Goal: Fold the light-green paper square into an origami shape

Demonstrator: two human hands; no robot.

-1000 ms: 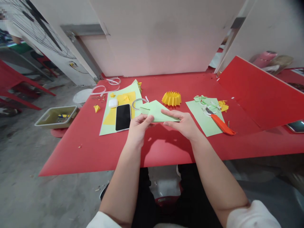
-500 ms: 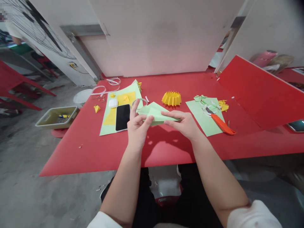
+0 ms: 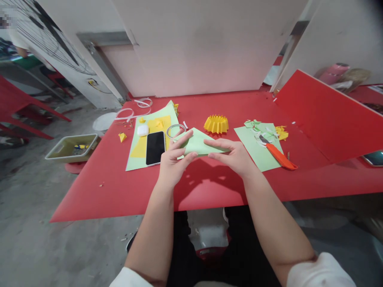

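Observation:
A pale green folded paper [image 3: 199, 142], roughly triangular, is held between my two hands above the red table [image 3: 119, 195]. My right hand [image 3: 231, 155] pinches its right point between thumb and fingers. At the left end, my left hand [image 3: 176, 161] has its thumb at the lower edge and its fingers along the upper side, closed round the paper. Just behind the left fingers lies a ring-shaped roll of tape [image 3: 168, 131]. A phone with a dark screen [image 3: 155, 147] is left of that hand. Beyond the paper stands a yellow pleated paper piece [image 3: 216, 124].
An orange utility knife [image 3: 279, 156] and green scraps [image 3: 254, 125] rest on a green sheet [image 3: 263, 159] at right. A red board [image 3: 326, 115] leans up beyond it. On the left are a white case [image 3: 143, 130], a white strap [image 3: 127, 114] and a small yellow folded piece [image 3: 122, 137].
My left fingers have come down from a raised position and now lie over the paper's left side. The paper has turned slightly; my right hand keeps its pinch.

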